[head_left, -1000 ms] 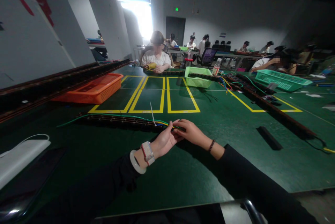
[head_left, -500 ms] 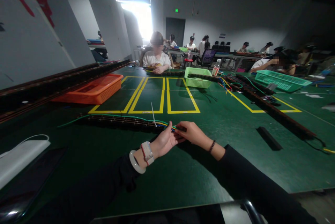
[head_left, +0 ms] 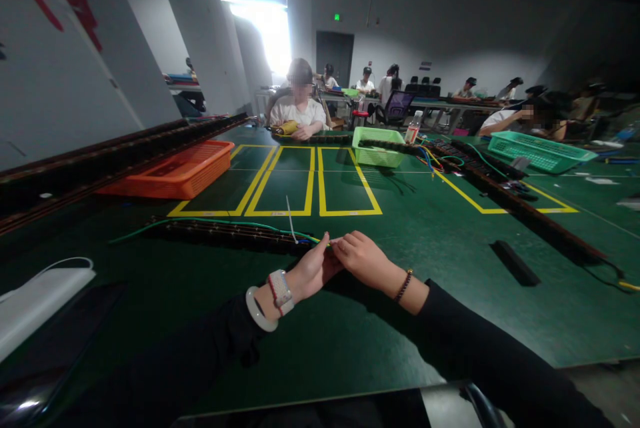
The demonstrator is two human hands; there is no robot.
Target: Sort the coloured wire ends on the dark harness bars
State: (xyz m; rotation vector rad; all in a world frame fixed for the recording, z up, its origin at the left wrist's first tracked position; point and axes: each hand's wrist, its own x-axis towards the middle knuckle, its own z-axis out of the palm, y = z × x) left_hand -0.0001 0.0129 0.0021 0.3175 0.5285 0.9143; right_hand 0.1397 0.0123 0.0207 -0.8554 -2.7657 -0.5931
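My left hand [head_left: 314,269] is closed around the colored wires [head_left: 311,239] at the right end of a long dark strip [head_left: 225,233]. My right hand [head_left: 365,259] pinches at the same spot, its fingertips against the left hand's fingers. Green, yellow and blue strands show just left of the hands; the rest of the wire ends is hidden by my fingers. A white cable tie [head_left: 290,220] sits around the bundle, its tail sticking up. One green wire [head_left: 185,221] runs along the strip and past its left end.
An orange basket [head_left: 197,171] stands at the left, with light-green [head_left: 379,158] and teal baskets [head_left: 545,156] farther back. A long dark harness [head_left: 545,215] crosses the right side, near a short black piece [head_left: 515,263]. A white device [head_left: 45,301] lies at left. A person [head_left: 299,108] sits opposite.
My right hand has curled its fingers more over the wire ends and tilted at the wrist. My left fingers have folded inward, so less of the wires shows between the hands.
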